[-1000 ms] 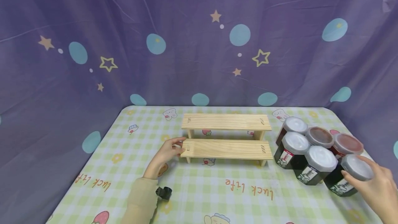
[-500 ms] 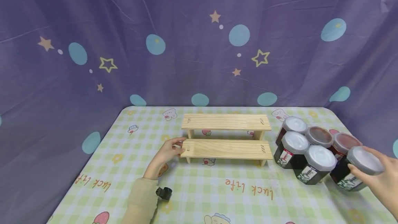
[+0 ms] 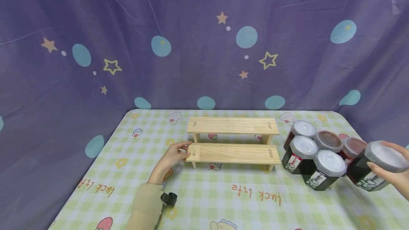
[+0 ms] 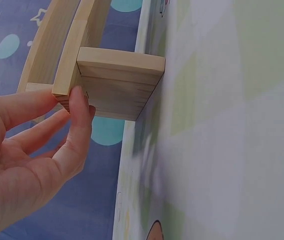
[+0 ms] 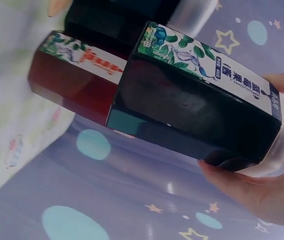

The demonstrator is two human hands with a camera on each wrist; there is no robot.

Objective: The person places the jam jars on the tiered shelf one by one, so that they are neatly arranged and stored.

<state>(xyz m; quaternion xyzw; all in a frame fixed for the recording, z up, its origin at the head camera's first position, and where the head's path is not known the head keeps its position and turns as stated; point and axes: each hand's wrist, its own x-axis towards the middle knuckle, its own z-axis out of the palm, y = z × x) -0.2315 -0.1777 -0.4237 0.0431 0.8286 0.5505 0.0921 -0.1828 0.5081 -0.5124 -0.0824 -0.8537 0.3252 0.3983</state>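
A two-step pale wooden rack stands mid-table, with an upper board [image 3: 233, 125] behind a lower board [image 3: 233, 153]. My left hand [image 3: 170, 157] pinches the lower board's left end; the left wrist view shows thumb and fingers of that hand [image 4: 37, 150] on the board's corner. At the far right, my right hand [image 3: 397, 178] grips a dark jam jar [image 3: 364, 173] by its whitish lid, thumb on the near side. Slightly tilted, this jar [image 5: 191, 110] shows a blueberry label in the right wrist view. A red jar [image 5: 77, 82] lies behind it there.
Several other lidded jars stand grouped right of the rack, including a front dark jar [image 3: 322, 175], a red-labelled one [image 3: 294, 159] and a brown-topped one [image 3: 328, 140]. A checked cloth [image 3: 191, 201] covers the table. A purple curtain [image 3: 191, 77] hangs behind.
My right hand has lifted the jam jar and carried it right and up, away from the front of the jar group. My left hand stays on the lower board.
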